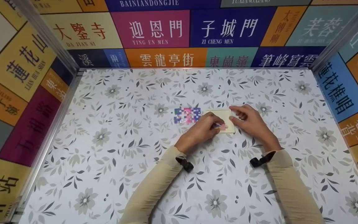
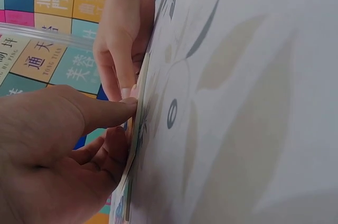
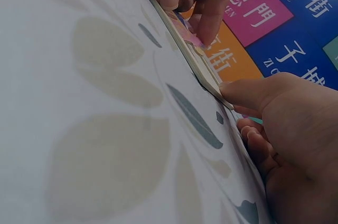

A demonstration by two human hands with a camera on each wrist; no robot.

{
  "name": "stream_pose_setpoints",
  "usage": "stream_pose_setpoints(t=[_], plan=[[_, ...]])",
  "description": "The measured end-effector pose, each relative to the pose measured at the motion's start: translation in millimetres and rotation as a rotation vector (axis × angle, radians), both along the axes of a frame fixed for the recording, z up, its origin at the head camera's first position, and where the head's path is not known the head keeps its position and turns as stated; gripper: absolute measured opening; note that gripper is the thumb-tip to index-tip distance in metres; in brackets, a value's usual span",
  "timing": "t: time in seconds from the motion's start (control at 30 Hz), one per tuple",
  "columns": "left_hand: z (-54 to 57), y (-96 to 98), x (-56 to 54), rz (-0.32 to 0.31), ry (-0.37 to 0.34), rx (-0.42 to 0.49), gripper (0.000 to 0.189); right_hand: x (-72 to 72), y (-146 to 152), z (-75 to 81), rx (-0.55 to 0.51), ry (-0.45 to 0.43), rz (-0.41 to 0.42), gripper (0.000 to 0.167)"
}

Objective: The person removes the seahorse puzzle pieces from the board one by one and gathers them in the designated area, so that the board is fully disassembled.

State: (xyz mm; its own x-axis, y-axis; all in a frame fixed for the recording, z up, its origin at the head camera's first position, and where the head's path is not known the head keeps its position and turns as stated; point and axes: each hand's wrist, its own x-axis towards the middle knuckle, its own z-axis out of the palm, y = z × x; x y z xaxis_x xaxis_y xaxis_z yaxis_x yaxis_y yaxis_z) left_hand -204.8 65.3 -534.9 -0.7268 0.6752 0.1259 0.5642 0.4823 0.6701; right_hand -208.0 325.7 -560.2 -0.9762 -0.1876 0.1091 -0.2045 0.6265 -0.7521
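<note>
A shallow cream puzzle tray (image 1: 230, 128) lies on the patterned cloth, in front of the person. The left hand (image 1: 205, 127) bends over its left part and pinches a pink and blue jigsaw piece (image 1: 223, 127) low in the tray; the fingers partly hide it. At the tray's right edge, the right hand (image 1: 250, 120) grips the rim with thumb and fingers. From the right wrist view, its thumb (image 3: 248, 93) presses the tray's corner, and the left fingers are close over the pink piece. Just left of the tray sits a block of joined pink and purple jigsaw pieces (image 1: 187, 115).
White cloth (image 1: 104, 174) with grey leaves and flowers covers the table. Panels with coloured, lettered blocks (image 1: 154, 29) stand along the back and both sides. Each wrist wears a black strap with a small camera, such as the left one (image 1: 185, 164).
</note>
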Motion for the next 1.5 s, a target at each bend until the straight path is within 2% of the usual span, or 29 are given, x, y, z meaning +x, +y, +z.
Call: stream_pose_setpoints(t=[0.07,0.13,0.17,0.3,0.37,0.6,0.8,1.03,1.33,1.5], plan=[[-1.5,-0.4,-0.5,-0.009,0.003,0.002,0.031,-0.4,0,-0.5,-0.001,-0.004,-0.001,0.045],[-18.0,1.4,-7.3,-0.014,0.036,-0.004,0.030,-0.2,0,-0.4,-0.004,0.000,0.000,0.045],[-18.1,1.1,-6.8,-0.018,0.038,-0.007,0.030,-0.2,0,-0.4,-0.006,0.000,-0.001,0.045],[-17.0,1.5,-3.9,-0.028,0.045,-0.023,0.030,0.3,-1,0.2,-0.015,0.017,-0.004,0.044],[-0.6,-0.3,4.6,-0.029,0.020,-0.026,0.029,0.5,-1,0.1,-0.015,0.020,-0.007,0.043],[0.5,1.5,6.2,0.000,0.026,-0.028,0.028,0.4,-1,-0.1,-0.014,0.024,-0.009,0.043],[-0.7,0.6,4.3,-0.019,0.040,-0.044,0.031,0.3,0,-0.6,-0.027,0.013,-0.009,0.043],[-1.7,0.9,3.0,-0.020,0.033,-0.008,0.029,0.7,0,0.3,-0.034,0.000,-0.013,0.044],[-2.8,-0.1,3.2,0.047,0.015,0.039,0.030,0.7,-1,-0.2,-0.028,-0.001,-0.006,0.044],[-1.4,-7.2,4.2,0.054,0.003,0.051,0.031,0.7,-1,-0.1,-0.027,-0.001,0.001,0.044]])
